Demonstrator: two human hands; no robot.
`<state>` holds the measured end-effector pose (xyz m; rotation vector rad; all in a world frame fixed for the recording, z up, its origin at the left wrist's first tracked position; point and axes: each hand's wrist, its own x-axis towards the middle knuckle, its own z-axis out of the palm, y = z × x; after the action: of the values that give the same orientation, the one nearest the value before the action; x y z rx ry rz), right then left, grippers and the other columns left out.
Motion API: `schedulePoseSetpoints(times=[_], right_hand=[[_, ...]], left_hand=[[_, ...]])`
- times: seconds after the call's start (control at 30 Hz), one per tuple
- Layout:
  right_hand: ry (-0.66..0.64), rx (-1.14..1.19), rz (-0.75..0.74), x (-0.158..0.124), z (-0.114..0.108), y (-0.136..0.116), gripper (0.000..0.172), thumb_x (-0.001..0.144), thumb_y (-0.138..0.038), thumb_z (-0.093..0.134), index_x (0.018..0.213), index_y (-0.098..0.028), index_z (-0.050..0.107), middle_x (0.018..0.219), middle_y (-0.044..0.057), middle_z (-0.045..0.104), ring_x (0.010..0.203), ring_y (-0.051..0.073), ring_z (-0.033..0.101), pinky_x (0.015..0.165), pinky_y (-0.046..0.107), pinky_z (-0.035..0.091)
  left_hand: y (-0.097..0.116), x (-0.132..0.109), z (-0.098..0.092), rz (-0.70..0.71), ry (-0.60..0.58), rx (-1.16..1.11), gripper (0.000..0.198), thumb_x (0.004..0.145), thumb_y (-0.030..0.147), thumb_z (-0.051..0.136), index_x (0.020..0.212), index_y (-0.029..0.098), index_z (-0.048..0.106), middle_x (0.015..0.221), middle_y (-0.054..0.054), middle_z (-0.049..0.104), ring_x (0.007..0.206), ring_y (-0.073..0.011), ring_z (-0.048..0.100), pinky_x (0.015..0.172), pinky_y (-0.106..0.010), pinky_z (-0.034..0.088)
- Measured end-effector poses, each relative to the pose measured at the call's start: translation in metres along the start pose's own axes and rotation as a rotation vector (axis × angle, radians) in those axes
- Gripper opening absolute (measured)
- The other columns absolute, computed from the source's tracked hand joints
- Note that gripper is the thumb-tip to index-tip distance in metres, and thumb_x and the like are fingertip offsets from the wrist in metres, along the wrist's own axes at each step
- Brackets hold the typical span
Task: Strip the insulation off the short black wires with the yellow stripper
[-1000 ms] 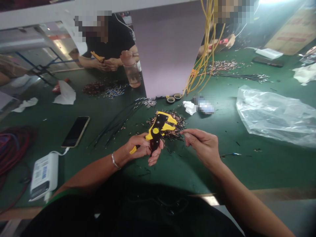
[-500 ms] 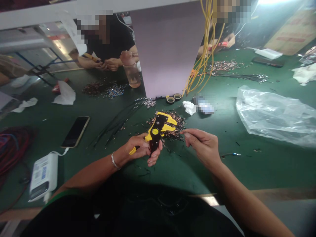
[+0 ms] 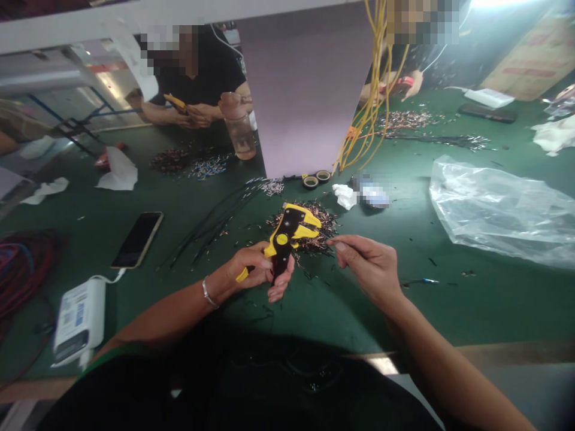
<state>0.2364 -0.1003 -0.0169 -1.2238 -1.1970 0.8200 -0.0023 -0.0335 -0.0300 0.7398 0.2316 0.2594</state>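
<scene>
My left hand (image 3: 256, 266) is closed around the handles of a yellow and black wire stripper (image 3: 284, 230), its jaws pointing right. Just right of those jaws, my right hand (image 3: 371, 257) pinches a thin dark wire (image 3: 328, 237) between thumb and fingertips. Only a short bit of that wire shows; whether its tip sits inside the jaws I cannot tell. Below and behind the tool spreads a heap of black and copper wire offcuts (image 3: 332, 222). Long black wires (image 3: 204, 230) lie on the green table to the left.
A phone (image 3: 137, 240) and a white power bank (image 3: 81, 317) lie left, near coiled red cable (image 3: 22, 269). Tape rolls (image 3: 309, 182) and crumpled tissue (image 3: 345, 196) sit behind the heap. A clear plastic bag (image 3: 498, 209) lies right. Two co-workers handle tools across the table.
My hands, the wire stripper and the wire have hardly moved. Across the table, one co-worker's yellow tool has shifted right, and the other's red tool has turned in the hand.
</scene>
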Motion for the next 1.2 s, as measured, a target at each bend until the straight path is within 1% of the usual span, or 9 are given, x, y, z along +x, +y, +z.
schedulePoseSetpoints(times=[0.2,0.37,0.47,0.63,0.7,0.87,1.0,1.1,1.2], right_hand=[[-0.002,0.001,-0.008,0.000,0.001,0.001,0.013,0.078,-0.024,0.067,0.080,-0.021,0.080,0.050,-0.003,0.062,0.045,0.010,0.053,0.048,0.027,0.045],[0.003,0.010,-0.025,0.000,0.000,0.003,0.013,0.079,-0.025,0.067,0.081,-0.022,0.080,0.056,-0.001,0.067,0.045,0.010,0.053,0.048,0.028,0.046],[0.000,0.004,-0.026,0.000,-0.001,0.006,0.013,0.080,-0.025,0.068,0.082,-0.023,0.080,0.056,-0.001,0.067,0.046,0.010,0.054,0.049,0.027,0.046],[-0.016,-0.028,-0.010,0.001,-0.004,0.004,0.013,0.081,-0.026,0.067,0.083,-0.023,0.080,0.056,-0.002,0.066,0.049,0.011,0.055,0.051,0.028,0.046],[-0.023,-0.041,0.006,0.002,-0.005,0.002,0.013,0.080,-0.026,0.068,0.082,-0.022,0.079,0.056,-0.001,0.067,0.051,0.012,0.057,0.052,0.028,0.048],[-0.038,-0.068,0.027,0.003,-0.006,0.000,0.013,0.079,-0.028,0.067,0.080,-0.021,0.079,0.057,0.000,0.068,0.053,0.013,0.059,0.051,0.028,0.048],[-0.043,-0.091,0.032,0.005,-0.007,0.005,0.013,0.078,-0.028,0.068,0.081,-0.021,0.079,0.062,0.001,0.071,0.054,0.013,0.060,0.050,0.027,0.048],[-0.037,-0.100,0.033,0.008,-0.009,0.008,0.013,0.077,-0.029,0.069,0.080,-0.020,0.079,0.062,0.001,0.071,0.053,0.012,0.058,0.049,0.027,0.046],[-0.035,-0.082,0.051,0.009,-0.011,0.008,0.014,0.077,-0.029,0.069,0.079,-0.019,0.079,0.060,0.001,0.070,0.047,0.010,0.053,0.046,0.026,0.044]], left_hand=[[0.000,-0.001,0.001,0.006,0.022,0.006,0.031,0.071,0.027,0.064,0.096,0.009,0.070,0.067,-0.006,0.060,0.052,-0.0173,0.058,0.051,-0.033,0.051],[0.000,0.000,0.003,0.025,0.029,-0.003,0.026,0.074,0.025,0.064,0.094,0.009,0.070,0.066,-0.006,0.060,0.051,-0.0164,0.058,0.049,-0.031,0.051],[-0.002,-0.001,0.002,0.031,0.030,0.006,0.024,0.075,0.023,0.065,0.093,0.009,0.069,0.067,-0.005,0.061,0.050,-0.0157,0.057,0.047,-0.031,0.051],[-0.004,-0.002,0.004,0.037,0.063,0.038,0.020,0.072,0.017,0.067,0.091,0.011,0.067,0.065,-0.003,0.060,0.048,-0.0137,0.056,0.046,-0.029,0.051],[-0.004,-0.001,0.006,0.038,0.089,0.050,0.019,0.070,0.016,0.068,0.089,0.012,0.066,0.064,-0.001,0.059,0.046,-0.0122,0.054,0.044,-0.027,0.050],[0.000,-0.001,0.010,0.047,0.207,0.085,0.013,0.072,0.015,0.069,0.083,0.014,0.062,0.056,0.004,0.054,0.038,-0.0080,0.046,0.035,-0.021,0.044],[0.000,-0.001,0.010,0.059,0.239,0.116,0.012,0.072,0.015,0.068,0.083,0.014,0.062,0.052,0.005,0.053,0.034,-0.0070,0.042,0.032,-0.019,0.041],[0.001,-0.001,0.009,0.085,0.224,0.114,0.015,0.071,0.015,0.068,0.085,0.013,0.062,0.056,0.003,0.056,0.037,-0.0086,0.046,0.035,-0.021,0.043],[0.001,0.000,0.007,0.090,0.210,0.100,0.016,0.072,0.015,0.066,0.088,0.012,0.063,0.060,0.001,0.058,0.041,-0.0101,0.050,0.038,-0.023,0.045]])
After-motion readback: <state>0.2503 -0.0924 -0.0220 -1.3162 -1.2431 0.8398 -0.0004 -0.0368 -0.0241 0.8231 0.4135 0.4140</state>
